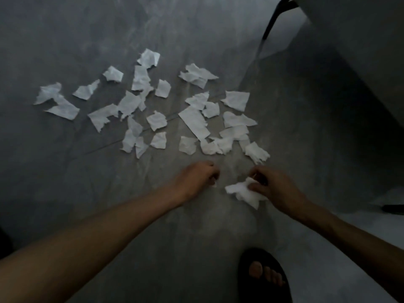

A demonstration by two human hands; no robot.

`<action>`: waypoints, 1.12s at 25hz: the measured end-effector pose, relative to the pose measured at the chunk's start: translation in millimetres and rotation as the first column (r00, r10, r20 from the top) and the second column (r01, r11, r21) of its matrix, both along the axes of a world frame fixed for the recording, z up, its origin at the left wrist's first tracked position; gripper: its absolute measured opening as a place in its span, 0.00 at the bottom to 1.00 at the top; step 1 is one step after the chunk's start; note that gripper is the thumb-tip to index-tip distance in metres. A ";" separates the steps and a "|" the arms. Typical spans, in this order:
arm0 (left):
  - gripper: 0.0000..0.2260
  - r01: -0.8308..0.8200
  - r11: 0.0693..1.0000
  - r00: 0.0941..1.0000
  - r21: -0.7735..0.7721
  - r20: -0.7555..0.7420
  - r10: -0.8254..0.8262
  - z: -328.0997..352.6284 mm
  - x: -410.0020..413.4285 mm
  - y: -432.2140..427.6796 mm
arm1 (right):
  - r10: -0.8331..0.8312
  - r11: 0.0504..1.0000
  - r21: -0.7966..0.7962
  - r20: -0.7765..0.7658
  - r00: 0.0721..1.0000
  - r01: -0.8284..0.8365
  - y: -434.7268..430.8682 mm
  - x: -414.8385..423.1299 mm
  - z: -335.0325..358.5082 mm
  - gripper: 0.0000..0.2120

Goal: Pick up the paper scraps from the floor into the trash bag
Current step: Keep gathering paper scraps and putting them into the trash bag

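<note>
Several torn white paper scraps (194,122) lie scattered across the grey floor (65,40), from far left to right of centre. My right hand (275,185) is closed on a bunch of crumpled white scraps (242,192) just above the floor, near the closest scraps. My left hand (196,179) hovers beside it with fingers curled; a tiny bit of white paper (215,184) shows at its fingertips. No trash bag is clearly visible in this dim view.
A dark furniture leg (271,22) slants down at the upper right under a grey surface (360,40). My foot in a black sandal (265,276) stands at the bottom right. A dark object (393,208) lies at the right edge.
</note>
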State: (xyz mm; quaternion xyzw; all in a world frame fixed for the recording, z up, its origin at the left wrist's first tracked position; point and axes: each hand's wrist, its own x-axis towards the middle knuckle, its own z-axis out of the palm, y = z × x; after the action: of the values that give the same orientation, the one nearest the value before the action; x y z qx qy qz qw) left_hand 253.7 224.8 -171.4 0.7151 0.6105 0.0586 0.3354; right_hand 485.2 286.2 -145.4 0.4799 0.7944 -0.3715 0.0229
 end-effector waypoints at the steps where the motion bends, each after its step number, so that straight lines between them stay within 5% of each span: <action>1: 0.05 -0.020 1.000 1.000 0.011 0.010 0.020 -1.7 -0.4 0.7 | -0.057 0.998 0.008 0.020 0.998 0.056 2.2 10.1 -2.7 0.12; 5: 0.05 0.006 0.999 0.997 0.051 -0.082 -0.002 -0.3 2.6 1.4 | -0.040 0.999 0.008 0.157 0.987 0.039 -1.4 29.2 -25.1 0.15; 9: 0.05 -0.038 0.936 0.979 0.351 -0.173 0.105 15.5 6.4 26.4 | 0.086 0.990 0.093 0.177 0.980 -0.103 1.8 23.3 -31.2 0.07; 14: 0.08 0.041 0.977 0.931 0.210 -0.364 0.039 12.7 9.5 49.6 | -0.008 0.970 0.243 0.086 0.996 -0.013 19.3 13.3 -20.4 0.09; 22: 0.02 -0.013 0.982 1.000 0.189 -0.022 0.018 55.8 -21.4 34.8 | 0.034 0.972 0.227 0.142 0.989 -0.066 35.5 -13.9 -17.5 0.05; 28: 0.02 -0.069 0.963 0.997 0.260 -0.003 0.072 140.5 -82.9 7.1 | 0.149 0.977 0.160 -0.045 0.988 -0.140 1.9 -72.4 22.9 0.05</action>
State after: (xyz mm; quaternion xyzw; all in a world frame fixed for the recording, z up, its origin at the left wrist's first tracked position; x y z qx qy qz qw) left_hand 170.7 231.9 -30.9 0.7311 0.6246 0.1458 0.2328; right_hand 412.8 288.1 -122.5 0.4103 0.8543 -0.3189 -0.0105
